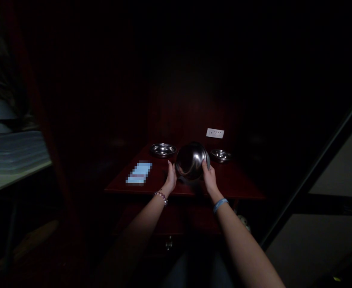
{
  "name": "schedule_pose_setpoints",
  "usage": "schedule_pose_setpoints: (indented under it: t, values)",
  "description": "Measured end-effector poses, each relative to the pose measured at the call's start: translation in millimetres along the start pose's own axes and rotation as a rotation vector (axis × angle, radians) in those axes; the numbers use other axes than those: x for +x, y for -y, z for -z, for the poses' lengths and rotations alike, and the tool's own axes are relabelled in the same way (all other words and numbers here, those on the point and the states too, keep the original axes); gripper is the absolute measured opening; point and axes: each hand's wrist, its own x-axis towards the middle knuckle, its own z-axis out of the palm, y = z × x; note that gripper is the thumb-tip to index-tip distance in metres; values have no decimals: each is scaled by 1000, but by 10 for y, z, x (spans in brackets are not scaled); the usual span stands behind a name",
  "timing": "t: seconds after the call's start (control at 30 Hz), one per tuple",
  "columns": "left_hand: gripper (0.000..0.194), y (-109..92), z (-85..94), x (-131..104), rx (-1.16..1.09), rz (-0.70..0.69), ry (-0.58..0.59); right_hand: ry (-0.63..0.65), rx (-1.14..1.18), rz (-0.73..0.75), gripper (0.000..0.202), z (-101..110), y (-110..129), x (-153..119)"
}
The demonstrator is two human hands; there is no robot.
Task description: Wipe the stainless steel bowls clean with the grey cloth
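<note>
A shiny metal bowl (191, 161) is held up between both hands, tilted so its rounded outside faces me. My right hand (209, 178) grips its right side, the thumb lying near the rim and the other fingers mostly hidden. On the opposite side my left hand (171, 178) supports the bowl, thumb upward and fingers partly out of sight behind it. Behind the hands, a wide shallow metal bowl (163, 150) rests on the dark red desk (155, 186) to the left. Another shallow metal bowl (221, 156) lies to the right.
A blurred-out light rectangle (139, 173) lies on the desk's left part. A white socket panel (215, 133) is on the back wall. Stacked clear trays (14, 152) stand on a surface at far left. Below the desktop is a drawer knob (169, 243). Surroundings are very dark.
</note>
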Motion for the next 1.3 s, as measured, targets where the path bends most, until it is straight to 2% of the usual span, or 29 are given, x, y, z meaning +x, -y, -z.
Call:
schedule_pose_setpoints:
  t: [0.07, 0.17, 0.27, 0.37, 0.47, 0.6, 0.73, 0.9, 1.13, 1.3]
  values:
    - [64, 20, -6, 33, -166, 37, -39, 35, 54, -77, 74, -5, -32, 2]
    - [41, 48, 5, 74, -326, 56, -178, 44, 320, -153, 67, -37, -66, 1]
    - [30, 68, 25, 103, -383, 68, -290, 12, 578, -221, 52, -57, -104, 12]
    - [24, 73, 46, 123, -382, 70, -341, -40, 627, -305, 40, -53, -181, 33]
    - [19, 64, 73, 128, -367, 88, -379, -110, 551, -409, 32, -58, -299, 55]
    - [18, 54, 99, 115, -357, 84, -387, -206, 334, -482, 35, -67, -461, 98]
    - [20, 74, 108, 109, -302, 50, -382, -273, 25, -396, 51, -1, -539, 159]
    - [32, 120, 121, 110, -208, -25, -315, -245, -375, -288, 64, 102, -484, 152]
    - [40, 157, 138, 125, -171, -31, -296, -151, -527, -254, 65, 77, -308, 41]
    - [41, 154, 132, 123, -167, -16, -281, -204, -510, -267, 69, 72, -285, 27]
